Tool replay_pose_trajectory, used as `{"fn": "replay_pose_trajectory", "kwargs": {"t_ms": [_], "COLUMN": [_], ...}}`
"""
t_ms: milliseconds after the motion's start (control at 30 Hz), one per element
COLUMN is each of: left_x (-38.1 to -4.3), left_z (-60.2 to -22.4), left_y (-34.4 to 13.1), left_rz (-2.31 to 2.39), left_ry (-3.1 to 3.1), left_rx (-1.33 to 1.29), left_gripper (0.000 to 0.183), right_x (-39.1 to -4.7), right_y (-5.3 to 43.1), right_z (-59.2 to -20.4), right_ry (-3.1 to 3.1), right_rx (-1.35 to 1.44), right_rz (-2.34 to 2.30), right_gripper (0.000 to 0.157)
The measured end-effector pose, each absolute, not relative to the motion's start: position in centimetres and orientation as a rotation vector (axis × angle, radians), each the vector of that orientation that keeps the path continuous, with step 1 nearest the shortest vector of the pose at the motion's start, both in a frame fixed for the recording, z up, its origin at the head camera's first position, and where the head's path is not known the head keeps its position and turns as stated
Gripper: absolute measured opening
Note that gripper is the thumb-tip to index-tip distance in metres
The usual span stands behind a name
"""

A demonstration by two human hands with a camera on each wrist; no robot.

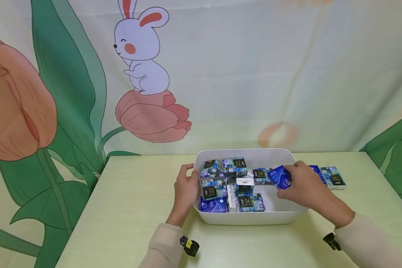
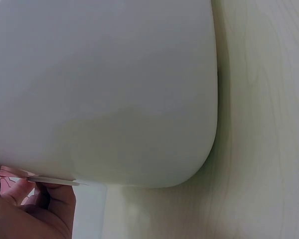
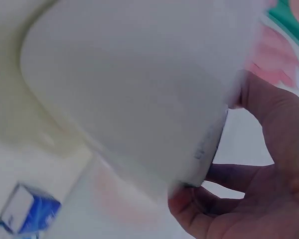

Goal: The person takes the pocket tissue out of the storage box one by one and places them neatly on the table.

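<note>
A white plastic bin (image 1: 244, 218) stands on the table, with several small floral boxes (image 1: 214, 189) and a plain blue box (image 1: 213, 205) inside. My left hand (image 1: 187, 186) grips the bin's left rim; the left wrist view shows its curled fingers (image 2: 60, 206) at the bin's edge. Over the bin's right end, my right hand (image 1: 303, 186) pinches a small blue box (image 1: 279, 177), which is tilted. In the right wrist view that box (image 3: 209, 149) sits between thumb and fingers, partly hidden behind the bin wall.
Right of the bin, a floral box (image 1: 333, 177) lies on the table beside a blue box (image 1: 316, 172) partly hidden by my right hand. A printed cloth with a rabbit and tulips (image 1: 221, 74) hangs behind the table (image 1: 120, 216).
</note>
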State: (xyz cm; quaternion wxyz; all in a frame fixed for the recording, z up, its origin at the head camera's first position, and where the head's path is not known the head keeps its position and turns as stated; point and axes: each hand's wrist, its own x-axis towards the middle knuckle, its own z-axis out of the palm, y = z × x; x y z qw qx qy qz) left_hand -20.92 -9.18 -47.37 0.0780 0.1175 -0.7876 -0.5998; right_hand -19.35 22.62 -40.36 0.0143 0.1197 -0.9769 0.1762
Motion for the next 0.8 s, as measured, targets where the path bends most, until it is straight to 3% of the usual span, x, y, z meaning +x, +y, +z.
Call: {"fn": "replay_pose_trajectory", "kwargs": {"t_ms": [300,567,800], "left_x": [-21.0,-21.1,-20.9], "left_z": [-47.0,-47.2,-47.2], "left_y": [-9.4,-9.4,-9.3], "left_rz": [-1.807,-1.818,-1.836], "left_ry": [-2.351,-2.357,-2.370], "left_rx": [0.347,0.362,0.378], "left_gripper": [0.029,0.029,0.031], "right_x": [-20.8,-23.2,-23.4], "right_y": [31.8,41.5,44.3], "right_z": [-39.1,-45.2,-49.6], "right_ry": [-2.964,-3.036,-3.106], "right_rx": [0.079,-0.289,-0.425], "right_rz": [0.660,0.699,0.835], "right_gripper": [0.083,0.089,0.092]}}
